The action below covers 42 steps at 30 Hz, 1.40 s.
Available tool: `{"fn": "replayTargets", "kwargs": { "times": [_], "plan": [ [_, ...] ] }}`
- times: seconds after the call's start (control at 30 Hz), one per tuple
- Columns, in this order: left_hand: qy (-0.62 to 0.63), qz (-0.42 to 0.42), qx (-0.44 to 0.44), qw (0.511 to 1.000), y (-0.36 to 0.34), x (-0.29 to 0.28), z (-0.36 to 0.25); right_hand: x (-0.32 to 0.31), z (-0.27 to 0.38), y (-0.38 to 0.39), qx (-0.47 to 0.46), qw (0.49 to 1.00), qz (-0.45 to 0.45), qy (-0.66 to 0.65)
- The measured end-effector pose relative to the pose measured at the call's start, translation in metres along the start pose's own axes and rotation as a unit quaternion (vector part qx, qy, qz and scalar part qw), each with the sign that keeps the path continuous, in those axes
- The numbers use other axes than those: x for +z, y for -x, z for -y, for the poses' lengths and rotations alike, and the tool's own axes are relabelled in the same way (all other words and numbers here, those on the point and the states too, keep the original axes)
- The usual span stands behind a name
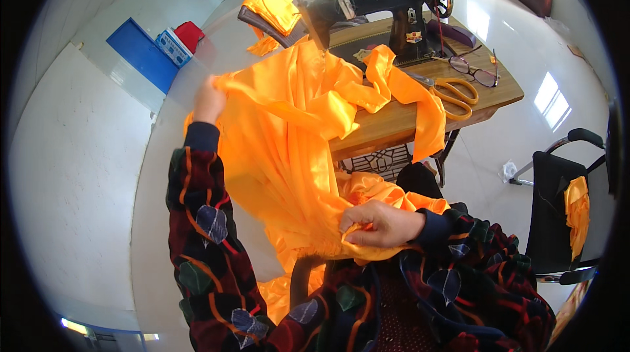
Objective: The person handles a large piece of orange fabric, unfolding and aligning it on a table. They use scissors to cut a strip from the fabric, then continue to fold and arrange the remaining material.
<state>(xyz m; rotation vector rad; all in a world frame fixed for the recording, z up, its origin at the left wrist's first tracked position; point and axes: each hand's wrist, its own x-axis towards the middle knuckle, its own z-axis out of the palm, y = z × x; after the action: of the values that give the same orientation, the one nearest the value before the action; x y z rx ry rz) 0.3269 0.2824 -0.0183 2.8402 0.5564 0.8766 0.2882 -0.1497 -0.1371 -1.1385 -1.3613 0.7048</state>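
Observation:
A large piece of shiny orange satin fabric (275, 135) hangs between my hands and spreads over my lap, with folds trailing onto the wooden table. My left hand (209, 100), raised at the left and slightly blurred, grips the fabric's upper edge. Lower down, near my lap, my right hand (384, 223) pinches another edge with its fingers closed. A black sewing machine (400, 11) stands at the back of the sewing table (367, 132). Part of the satin lies against the machine's needle end, which the cloth partly hides.
Orange-handled scissors (453, 97) and eyeglasses (474, 71) lie on the table's right side. Folded orange cloth (272, 7) rests on a seat behind the machine. A black chair (551, 194) with an orange cloth piece stands at right. A blue-and-white box (174, 47) sits by the left wall.

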Motion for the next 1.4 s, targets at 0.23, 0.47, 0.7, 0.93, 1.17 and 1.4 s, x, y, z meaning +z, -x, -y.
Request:
{"fn": "replayTargets", "kwargs": {
  "times": [0.23,0.47,0.7,0.93,1.17,1.4],
  "plan": [
    [0.122,-0.193,0.417,0.88,-0.07,-0.069,-0.225,-0.011,-0.015,0.0,0.0,0.999,0.029,-0.023],
    [0.306,0.121,0.44,0.835,-0.065,-0.042,-0.306,-0.018,-0.029,0.003,-0.01,0.998,0.03,-0.06],
    [0.214,0.325,0.191,0.901,-0.036,0.054,-0.218,-0.02,-0.038,0.007,0.0,0.996,0.033,-0.087],
    [-0.087,0.227,0.13,0.961,-0.038,0.105,-0.112,-0.02,-0.042,0.005,0.013,0.993,0.038,-0.11],
    [-0.134,0.204,0.102,0.964,-0.046,0.127,-0.076,-0.021,-0.044,0.009,0.035,0.992,0.031,-0.114],
    [0.125,0.244,0.098,0.957,-0.073,0.048,-0.157,-0.021,-0.05,0.006,0.041,0.99,0.041,-0.132]
  ]
}}
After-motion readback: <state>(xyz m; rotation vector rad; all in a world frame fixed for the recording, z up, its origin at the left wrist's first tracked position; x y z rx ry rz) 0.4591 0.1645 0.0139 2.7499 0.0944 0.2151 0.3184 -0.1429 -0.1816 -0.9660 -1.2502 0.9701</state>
